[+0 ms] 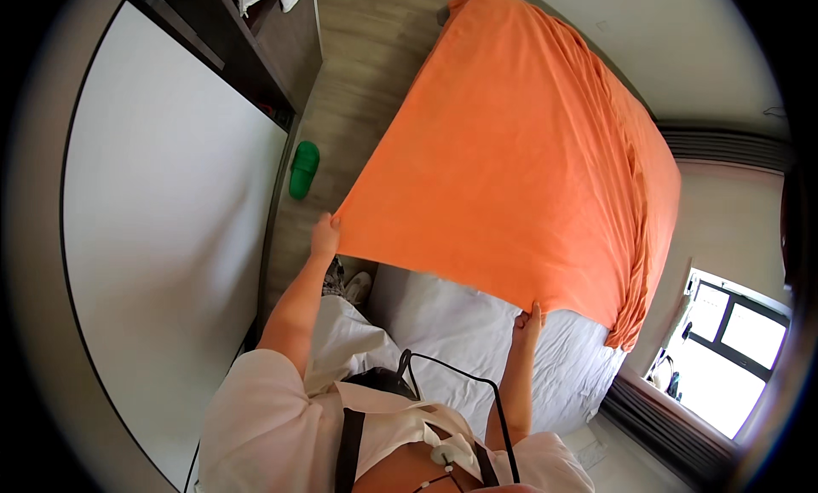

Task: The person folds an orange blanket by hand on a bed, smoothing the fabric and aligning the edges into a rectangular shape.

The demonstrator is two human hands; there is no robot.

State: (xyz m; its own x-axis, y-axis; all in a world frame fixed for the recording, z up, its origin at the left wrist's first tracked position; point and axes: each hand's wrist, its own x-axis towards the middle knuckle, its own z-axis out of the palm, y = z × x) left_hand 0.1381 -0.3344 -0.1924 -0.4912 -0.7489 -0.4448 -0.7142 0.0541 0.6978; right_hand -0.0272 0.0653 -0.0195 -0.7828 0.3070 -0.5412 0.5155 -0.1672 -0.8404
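An orange bed sheet [477, 169] is spread over most of the bed, its near edge drawn out between my hands. At its near left corner my left hand [325, 235] is closed on the cloth, out past the bed's left side. My right hand [530, 321] pinches the same edge farther right, over the mattress. Under the orange cloth, the near part of the bed shows a pale grey-white sheet [443, 310], wrinkled in places. Along the right side the orange cloth lies bunched in long folds.
A white wardrobe door [162, 229] stands close on the left, with dark open shelving [256, 33] beyond it. One green slipper [304, 170] lies on the wooden floor [358, 50]. A window [737, 348] and grey curtains [724, 148] are at the right. A black cord [456, 369] hangs before my chest.
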